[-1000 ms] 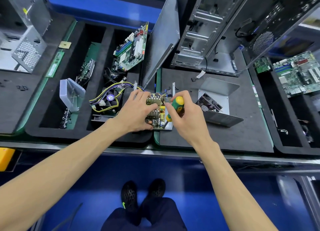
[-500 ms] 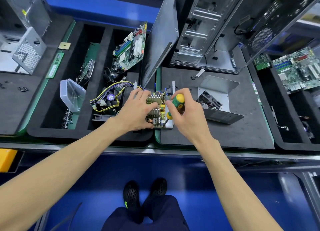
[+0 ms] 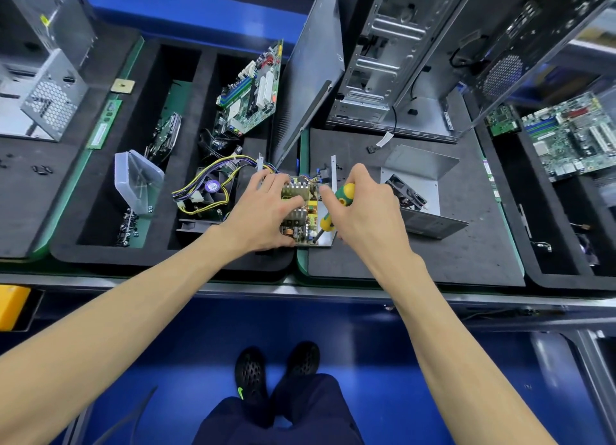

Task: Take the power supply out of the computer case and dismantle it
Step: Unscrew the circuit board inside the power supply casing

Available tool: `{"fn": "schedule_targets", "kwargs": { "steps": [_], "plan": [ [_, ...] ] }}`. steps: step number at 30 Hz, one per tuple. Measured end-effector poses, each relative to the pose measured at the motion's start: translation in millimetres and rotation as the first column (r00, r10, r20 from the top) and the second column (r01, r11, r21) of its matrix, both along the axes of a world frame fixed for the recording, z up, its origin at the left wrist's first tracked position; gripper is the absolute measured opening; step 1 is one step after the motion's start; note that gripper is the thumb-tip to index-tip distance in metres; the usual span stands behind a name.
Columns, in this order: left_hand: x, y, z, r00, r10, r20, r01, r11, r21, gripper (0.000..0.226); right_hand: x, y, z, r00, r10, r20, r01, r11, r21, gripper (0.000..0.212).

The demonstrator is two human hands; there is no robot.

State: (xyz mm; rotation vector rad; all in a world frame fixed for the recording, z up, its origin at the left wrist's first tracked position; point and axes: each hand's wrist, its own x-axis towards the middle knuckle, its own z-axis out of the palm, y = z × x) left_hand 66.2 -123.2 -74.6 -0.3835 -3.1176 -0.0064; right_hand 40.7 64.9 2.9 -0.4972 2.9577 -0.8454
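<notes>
The power supply board (image 3: 298,216) sits in its open metal tray at the near edge of the black work mat (image 3: 466,261), at 6 o'clock from the empty computer case (image 3: 393,61). The removed cover with the fan (image 3: 423,191) lies at 3 o'clock from the board, so the step in hand is judged to be removal of the board screws

1. The left hand (image 3: 263,216) rests on the board's 9 o'clock side with fingers spread and lightly curled over the heat sinks, thumb at the near edge. Keep this downward pressure so that the tray does not rotate or slide on the mat

2. The right hand (image 3: 363,211) has its fingers clamped around the green and yellow handle of the screwdriver (image 3: 333,211). The shaft slants down to the tray's corner at 5 o'clock. Whether the tip is seated in a screw cannot be told

3. Bring the shaft closer to vertical before turning; a slanted tip is likely to cam out and strip the head

4. Keep the left fingers off the capacitors and the bare solder points

5. The yellow and black cable bundle (image 3: 206,184) trails to 9 o'clock into the foam bin (image 3: 100,191). Free it before lifting the board, as it will probably drag

6. Place loose screws in 1 spot, away from the mat edge
</notes>
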Motion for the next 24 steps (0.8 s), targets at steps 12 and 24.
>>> {"fn": "schedule_targets", "kwargs": {
  "steps": [12, 24],
  "plan": [
    [0, 0, -2, 1.000, -0.003, -0.007, 0.003, 1.000, 0.010, 0.071, 3, -5, 4, 0.997, 0.050, 0.057, -0.061, 0.976, 0.207, 0.039],
    [1, -1, -5, 1.000, -0.002, -0.024, 0.003, 1.000, 0.016, 0.071, 49, 35, -61, 0.962, -0.113, 0.250, 0.216, 0.873, -0.437, 0.016]
  ]
}}
